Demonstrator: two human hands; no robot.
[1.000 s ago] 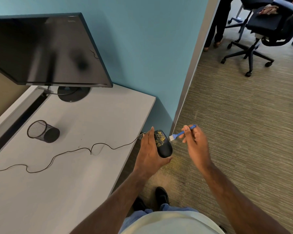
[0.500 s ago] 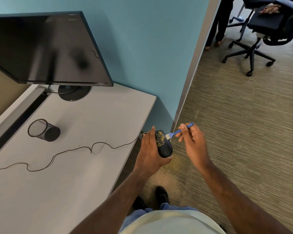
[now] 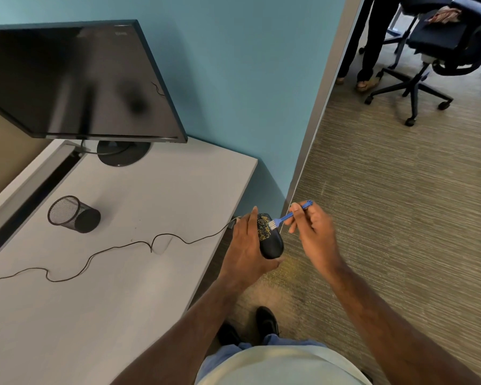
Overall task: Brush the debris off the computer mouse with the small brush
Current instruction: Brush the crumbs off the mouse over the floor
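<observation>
I hold the mouse (image 3: 271,240) in my left hand (image 3: 247,245), fingers wrapped round its side and thumb under its near end, out past the edge of the worktop (image 3: 139,207) and over the carpet (image 3: 386,218). My right hand (image 3: 314,232) pinches the blue handle of the small brush (image 3: 285,217) between thumb and fingertips.

A second ago the white bristles stood just off the mouse's right side; now they have come in and rest on its far half, right at the edge of the yellowish debris (image 3: 263,229) speckled there. So the stroke has begun, but almost nothing is off yet: the crumb patch looks as thick as before, while the near half of the mouse is bare black.

I judge the work barely started. The next strokes should sweep away from my holding hand, toward the open carpet, so the crumbs fall clear rather than onto the worktop. The cord (image 3: 95,254) trails back slack across the worktop, so it is not tugging the mouse. A mesh cup (image 3: 72,213) lies on its side near the monitor (image 3: 75,81).
</observation>
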